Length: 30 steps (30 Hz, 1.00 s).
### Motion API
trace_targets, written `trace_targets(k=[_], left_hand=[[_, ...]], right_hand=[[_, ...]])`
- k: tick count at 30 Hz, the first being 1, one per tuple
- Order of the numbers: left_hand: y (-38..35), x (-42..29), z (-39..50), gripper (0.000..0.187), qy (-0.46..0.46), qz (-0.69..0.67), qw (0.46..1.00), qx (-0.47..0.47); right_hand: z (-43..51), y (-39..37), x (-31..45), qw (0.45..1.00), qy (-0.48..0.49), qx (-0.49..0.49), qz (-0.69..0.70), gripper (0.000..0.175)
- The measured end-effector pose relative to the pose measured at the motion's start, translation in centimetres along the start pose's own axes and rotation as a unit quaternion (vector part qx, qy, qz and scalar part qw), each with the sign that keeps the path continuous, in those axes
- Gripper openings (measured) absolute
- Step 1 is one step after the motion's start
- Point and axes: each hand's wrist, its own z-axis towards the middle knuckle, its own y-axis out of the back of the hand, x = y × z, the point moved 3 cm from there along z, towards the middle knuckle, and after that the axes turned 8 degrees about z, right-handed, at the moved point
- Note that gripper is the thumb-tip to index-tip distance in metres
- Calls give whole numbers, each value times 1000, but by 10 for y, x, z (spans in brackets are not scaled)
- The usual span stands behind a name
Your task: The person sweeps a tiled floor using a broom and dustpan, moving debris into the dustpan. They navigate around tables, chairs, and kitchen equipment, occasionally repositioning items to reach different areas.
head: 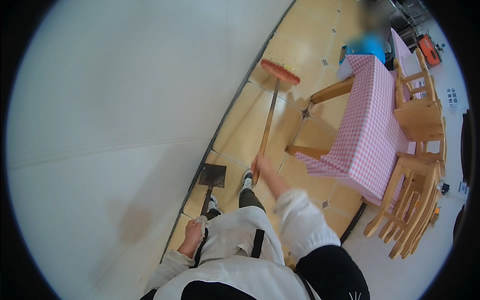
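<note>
My right hand [261,165] is closed around the upper end of a wooden broom handle [268,123]. At the far end, the red broom head [280,71] rests on the tiled floor, with small yellowish and pale debris [284,65] along its far side. Low at my left side, my left hand [192,234] grips the handle of a dark metal dustpan [212,175]. The pan lies near my shoes, close to the foot of the wall; whether it touches the floor I cannot tell. Part of the dustpan's grip is hidden by my fingers.
A white wall [123,93] runs along my left. To the right stands a wooden table with a pink checked tablecloth [363,127], its legs on the floor. Wooden chairs [416,120] are upturned on it. Beyond the table are a blue plastic thing [369,48] and a blurred area.
</note>
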Motion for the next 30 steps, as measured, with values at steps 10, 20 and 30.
trace_targets(k=[10,20,30], left_hand=[[-65,-83,-17,20,-14,-28,999,-13],[-120,-177,-28,18,-47,13,999,0],[-155,-292,14,17,-66,33,996,39]], right_hand=[[58,36,15,996,-89,20,-6,53],[13,55,73,996,-8,-32,-88,45],[109,59,147,991,-80,103,-39,44]])
